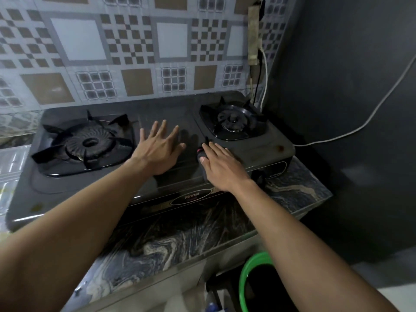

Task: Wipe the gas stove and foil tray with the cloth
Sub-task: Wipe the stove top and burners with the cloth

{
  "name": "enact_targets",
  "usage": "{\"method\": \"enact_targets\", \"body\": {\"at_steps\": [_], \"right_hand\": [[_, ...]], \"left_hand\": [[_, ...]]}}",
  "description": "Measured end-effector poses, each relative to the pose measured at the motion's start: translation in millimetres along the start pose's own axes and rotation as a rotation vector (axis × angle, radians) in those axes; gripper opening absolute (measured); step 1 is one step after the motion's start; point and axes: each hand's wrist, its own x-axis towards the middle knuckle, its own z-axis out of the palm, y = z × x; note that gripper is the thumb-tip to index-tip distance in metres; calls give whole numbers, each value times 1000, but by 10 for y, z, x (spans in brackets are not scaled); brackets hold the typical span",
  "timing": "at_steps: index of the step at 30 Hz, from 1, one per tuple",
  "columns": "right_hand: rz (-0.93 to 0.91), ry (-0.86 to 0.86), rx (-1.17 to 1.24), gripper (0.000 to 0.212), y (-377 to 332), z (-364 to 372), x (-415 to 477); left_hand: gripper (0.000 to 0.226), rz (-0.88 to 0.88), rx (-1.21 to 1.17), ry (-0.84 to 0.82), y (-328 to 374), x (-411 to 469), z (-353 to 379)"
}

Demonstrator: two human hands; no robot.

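A dark grey two-burner gas stove (166, 118) stands on a marbled counter. My left hand (161, 149) lies flat on the stove's middle, fingers spread, holding nothing. My right hand (221, 167) rests just right of it near the stove's front edge, pressing down on a dark cloth (200, 155) with a pink trim; most of the cloth is hidden under the palm. A shiny foil surface (13, 167) shows at the far left beside the stove, partly cut off by the frame edge.
The left burner grate (90, 143) and right burner grate (234, 121) sit on either side of my hands. A white cable (360, 129) runs along the dark wall on the right. A green bucket (245, 278) stands on the floor below the marbled counter (180, 239).
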Motion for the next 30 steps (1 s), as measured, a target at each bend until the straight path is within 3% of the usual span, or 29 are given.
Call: {"method": "enact_targets", "body": {"at_steps": [11, 25, 30], "right_hand": [[88, 56, -17, 55, 899, -210, -23], [309, 105, 91, 49, 1832, -570, -143], [270, 100, 107, 49, 2089, -642, 1]], "left_hand": [[78, 78, 50, -38, 343, 63, 85], [78, -52, 21, -88, 351, 464, -81], [85, -115, 5, -144, 211, 614, -85]]}}
